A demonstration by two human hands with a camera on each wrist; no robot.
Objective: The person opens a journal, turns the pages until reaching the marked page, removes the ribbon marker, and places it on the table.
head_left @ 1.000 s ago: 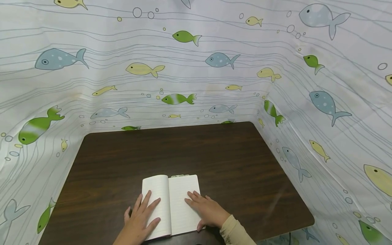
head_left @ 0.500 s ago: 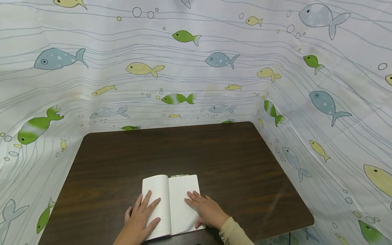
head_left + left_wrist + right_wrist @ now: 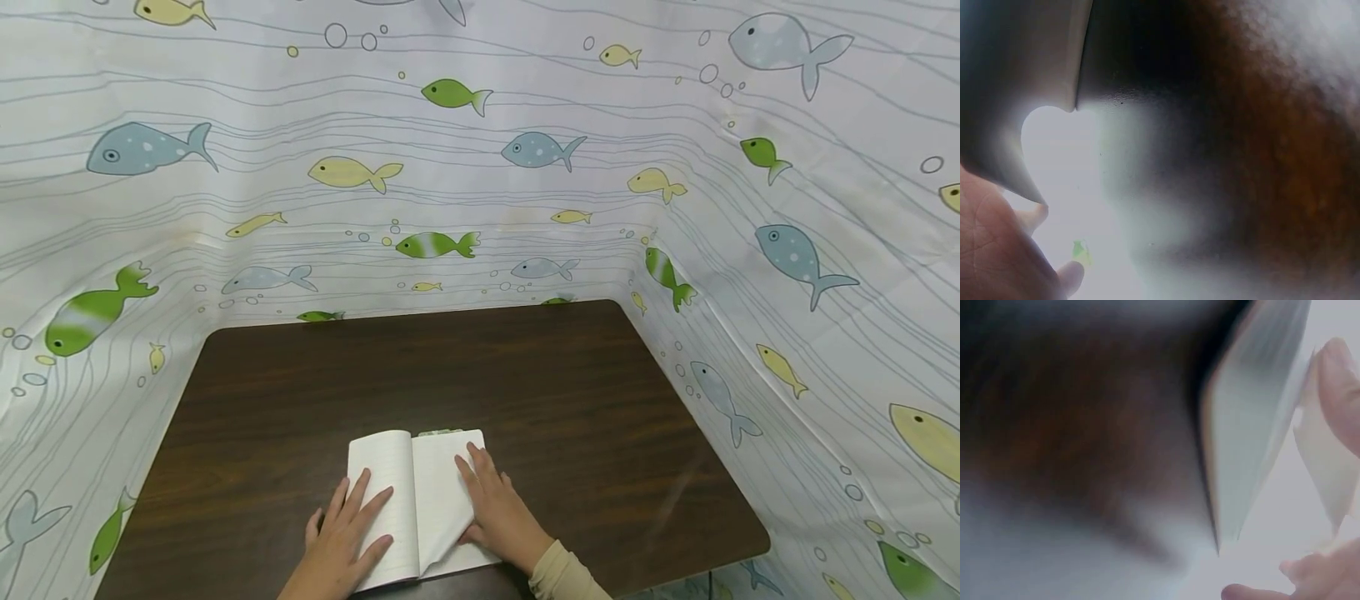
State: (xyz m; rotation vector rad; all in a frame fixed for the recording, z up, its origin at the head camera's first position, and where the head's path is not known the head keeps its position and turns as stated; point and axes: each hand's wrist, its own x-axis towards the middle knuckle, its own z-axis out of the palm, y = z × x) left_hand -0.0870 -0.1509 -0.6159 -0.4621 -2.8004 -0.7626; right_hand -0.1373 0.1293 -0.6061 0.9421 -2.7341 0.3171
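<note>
An open notebook (image 3: 381,467) with lined pages lies near the table's front edge. Spread over its left page is my left hand (image 3: 339,533), fingers straight and resting flat. My right hand (image 3: 504,512) is on the right page (image 3: 437,492), whose lower corner is lifted and bent toward the spine. The right thumb is at the raised corner, with the fingers on the page's upper right part. In the right wrist view the thumb (image 3: 1340,394) stands beside the curled page (image 3: 1329,469), above the notebook's thick page block (image 3: 1244,437). The left wrist view shows the notebook's edge (image 3: 1075,56) close up, overexposed beyond.
The dark wood-grain table (image 3: 450,367) extends behind and to both sides of the notebook. A white fish-print curtain (image 3: 465,200) surrounds its back and sides. A small patterned greenish edge (image 3: 440,432) pokes out at the notebook's top.
My right hand has slid from the lower right of the page up and inward, raising the page's lower corner toward the spine. The left hand has stayed in place.
</note>
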